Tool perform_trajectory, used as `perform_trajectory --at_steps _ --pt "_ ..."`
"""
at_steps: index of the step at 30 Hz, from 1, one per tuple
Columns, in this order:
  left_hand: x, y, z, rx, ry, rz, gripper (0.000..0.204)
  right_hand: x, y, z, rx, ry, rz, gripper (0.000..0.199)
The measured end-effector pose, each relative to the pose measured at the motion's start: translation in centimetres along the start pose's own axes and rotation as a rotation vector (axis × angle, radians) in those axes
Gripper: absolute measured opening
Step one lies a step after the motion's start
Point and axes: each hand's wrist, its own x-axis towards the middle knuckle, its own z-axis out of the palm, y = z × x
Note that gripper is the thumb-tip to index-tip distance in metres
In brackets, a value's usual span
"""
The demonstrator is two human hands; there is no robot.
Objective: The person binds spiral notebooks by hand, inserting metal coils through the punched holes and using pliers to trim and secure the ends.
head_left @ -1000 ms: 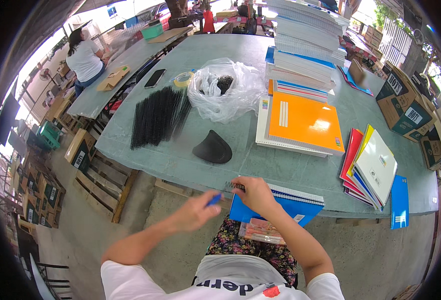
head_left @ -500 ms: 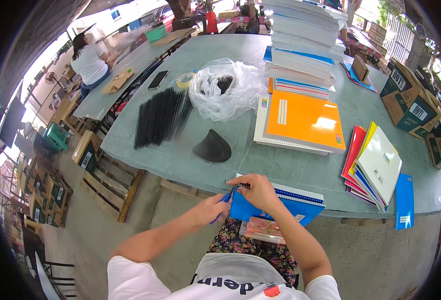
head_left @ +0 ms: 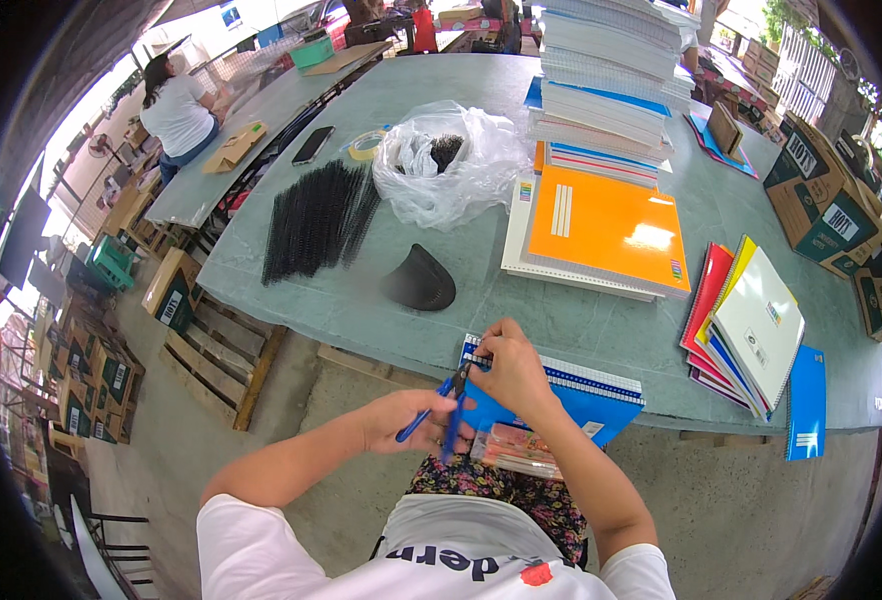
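Your long grey-green table (head_left: 601, 330) carries nearly everything, and it bears the stock in order of use: at the far right a tall stack of spiral notebooks (head_left: 611, 70) rises well above the rest, and just nearer lies an orange-covered notebook (head_left: 611, 225) on a white one, flat and within your reach. To the right, a fan of coloured notebooks (head_left: 746, 330) leans in overlapping layers beside a single blue one (head_left: 807, 400) at the near edge. To the left of centre, a clear plastic bag (head_left: 451, 165) slumps open with dark coils inside, and a spread row of black binding spirals (head_left: 316, 220) lies further left, parallel so each can be picked singly. A dark curved piece (head_left: 419, 280) sits alone between them and you. Brown cartons (head_left: 821, 200) crowd the far right edge. The blue spiral notebook (head_left: 556, 400) you are working on overhangs the near table edge above your lap, its wire spine turned left toward your hands. Your right hand (head_left: 511, 370) is curled tight, pinching the spine's end; your left hand (head_left: 401, 420) is closed around blue-handled pliers (head_left: 441, 410), whose tip meets that same end. Nothing stands between your hands and the spine. Another person (head_left: 176, 115) works at the far left table, well apart.
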Motion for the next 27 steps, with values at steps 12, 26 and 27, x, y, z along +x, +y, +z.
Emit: perform_trajectory --at_steps 12,26,27 --pt "0.4 -0.9 -4.4 0.295 -0.045 -0.061 0.020 0.1 0.7 0.0 0.023 0.076 -0.086 0.015" --pt "9.5 19.2 -7.9 0.863 0.942 0.914 0.030 -5.0 -0.7 0.0 -0.167 0.098 -0.294 0.014" --pt "8.9 21.4 -6.6 0.865 0.953 0.816 0.033 -5.9 -0.5 -0.9 -0.275 0.024 -0.263 0.018"
